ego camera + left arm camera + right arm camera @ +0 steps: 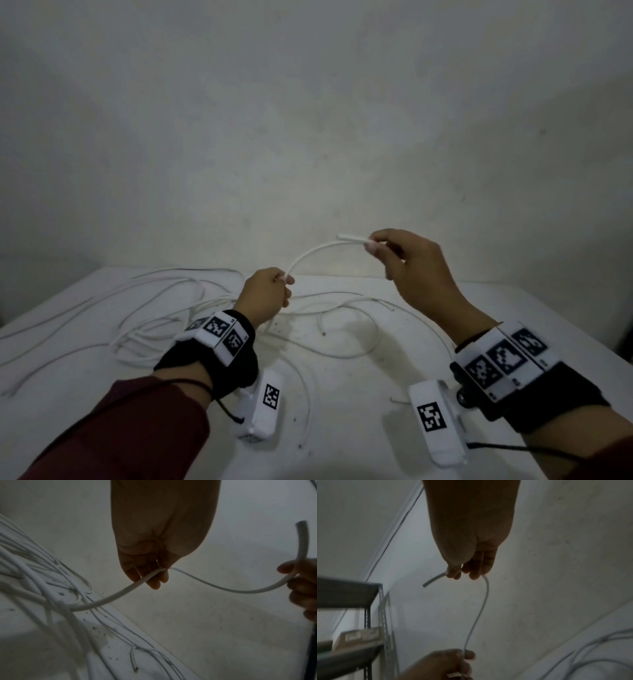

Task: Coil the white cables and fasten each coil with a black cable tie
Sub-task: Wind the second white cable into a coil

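A thick white cable (310,255) arcs in the air between both hands above the white table (411,342). My right hand (394,250) pinches it close to its cut end (342,236), which sticks out to the left. My left hand (274,291) grips the same cable lower down, with fingers curled round it (150,574). From there the cable (106,599) runs down into a loose tangle of white cables (164,308) on the table. The right wrist view shows the cable (481,608) hanging from my right fingers (471,570) to the left hand (450,662). No black cable tie is visible.
Thin white cables (346,329) loop over the table's middle, one with a bare end (135,669). A plain wall (308,137) stands close behind the table. A dark metal shelf rack (351,615) with a box on it shows in the right wrist view.
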